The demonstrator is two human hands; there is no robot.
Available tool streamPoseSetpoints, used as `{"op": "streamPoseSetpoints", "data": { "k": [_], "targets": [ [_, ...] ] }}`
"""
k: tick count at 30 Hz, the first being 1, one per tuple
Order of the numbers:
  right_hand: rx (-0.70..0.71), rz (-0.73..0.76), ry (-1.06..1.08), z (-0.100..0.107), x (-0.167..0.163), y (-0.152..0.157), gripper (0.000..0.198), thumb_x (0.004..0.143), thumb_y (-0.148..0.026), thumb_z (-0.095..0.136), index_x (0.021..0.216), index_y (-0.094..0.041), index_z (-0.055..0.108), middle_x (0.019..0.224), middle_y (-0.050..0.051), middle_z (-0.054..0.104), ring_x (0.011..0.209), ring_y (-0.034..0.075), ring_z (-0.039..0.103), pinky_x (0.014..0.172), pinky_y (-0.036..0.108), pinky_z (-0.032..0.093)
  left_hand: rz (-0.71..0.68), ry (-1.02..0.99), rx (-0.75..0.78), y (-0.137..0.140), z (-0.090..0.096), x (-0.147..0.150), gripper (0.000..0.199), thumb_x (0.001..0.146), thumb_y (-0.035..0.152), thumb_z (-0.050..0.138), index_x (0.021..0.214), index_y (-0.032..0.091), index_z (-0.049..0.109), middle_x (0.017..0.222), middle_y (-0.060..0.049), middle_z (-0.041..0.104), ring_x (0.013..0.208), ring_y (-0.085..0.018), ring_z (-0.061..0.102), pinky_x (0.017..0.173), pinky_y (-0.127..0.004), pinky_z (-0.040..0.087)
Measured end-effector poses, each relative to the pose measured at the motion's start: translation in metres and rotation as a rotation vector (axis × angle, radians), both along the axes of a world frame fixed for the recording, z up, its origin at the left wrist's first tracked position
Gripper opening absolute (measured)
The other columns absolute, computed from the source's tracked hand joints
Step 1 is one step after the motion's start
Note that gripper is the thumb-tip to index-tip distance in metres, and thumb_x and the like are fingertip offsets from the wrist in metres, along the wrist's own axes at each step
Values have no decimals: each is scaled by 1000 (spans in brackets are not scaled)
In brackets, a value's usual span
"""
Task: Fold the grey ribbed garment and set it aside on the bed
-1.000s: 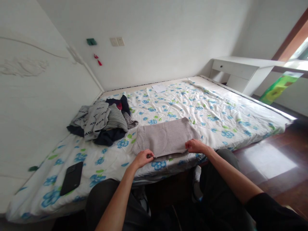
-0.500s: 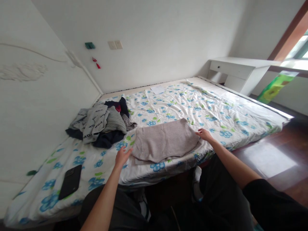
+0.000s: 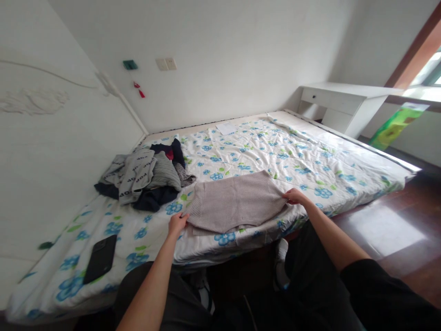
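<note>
A beige ribbed knit garment, apparently a sweater, lies folded and fairly flat near the front edge of the bed. My left hand pinches its left front corner, fingers closed on the fabric. On the opposite side my right hand grips the right edge, drawing the knit out to a point. Between both hands the cloth rests on the flowered sheet. Part of a lower layer shows under its front edge.
Left of the sweater is a heap of grey and dark clothes. A black phone lies at the near left, and a sheet of paper near the wall. Beyond the bed's far right corner stands a white desk.
Both hands have closed on the sweater's sides, where before their fingers were apart beside it. Its left and right edges are now pulled slightly outward.
</note>
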State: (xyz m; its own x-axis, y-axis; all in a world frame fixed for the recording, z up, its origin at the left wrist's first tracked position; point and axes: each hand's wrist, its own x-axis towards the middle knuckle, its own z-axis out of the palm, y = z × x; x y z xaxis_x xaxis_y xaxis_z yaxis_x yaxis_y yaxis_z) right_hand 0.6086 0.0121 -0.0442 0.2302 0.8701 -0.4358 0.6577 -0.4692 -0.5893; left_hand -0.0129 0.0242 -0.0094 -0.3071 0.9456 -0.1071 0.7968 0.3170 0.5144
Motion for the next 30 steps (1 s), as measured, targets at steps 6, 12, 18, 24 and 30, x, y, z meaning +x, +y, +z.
{"op": "streamPoseSetpoints", "data": {
  "k": [6, 12, 18, 24, 30],
  "targets": [
    [202, -1, -321, 5, -6, -10, 25, 95, -34, 78, 112, -16, 83, 105, 14, 85, 101, 28, 80, 86, 31, 58, -39, 223, 203, -20, 3, 23, 37, 91, 34, 72, 126, 22, 75, 123, -15, 80, 123, -36, 73, 104, -41, 57],
    [435, 502, -71, 12, -68, -36, 25, 92, -18, 73, 115, -20, 82, 108, 5, 82, 100, 22, 75, 94, 28, 55, -717, 51, 186, -67, -2, 92, 21, 98, 32, 70, 116, 26, 79, 117, -7, 78, 116, -28, 71, 110, -39, 55],
    [369, 886, -57, 7, -104, -66, 49, 78, -2, 74, 123, -18, 81, 122, 8, 77, 121, 28, 66, 111, 35, 50, -883, 138, 78, -86, -7, 102, 41, 89, 15, 74, 128, 27, 75, 129, -7, 72, 125, -28, 67, 114, -39, 51],
    [335, 822, -179, 12, -103, -66, 44, 82, -6, 73, 123, -22, 78, 127, 8, 75, 124, 26, 67, 107, 32, 52, -847, 393, 59, -77, 2, 79, 15, 90, 14, 69, 100, 26, 70, 113, -8, 71, 116, -30, 66, 103, -40, 51],
    [283, 656, -364, 8, -92, -65, 46, 89, 2, 54, 120, -21, 79, 124, 9, 77, 114, 23, 71, 94, 29, 52, -809, 332, -38, -76, 5, 69, 27, 96, 8, 55, 104, 27, 72, 111, -6, 78, 106, -26, 73, 94, -36, 51]
  ]
}}
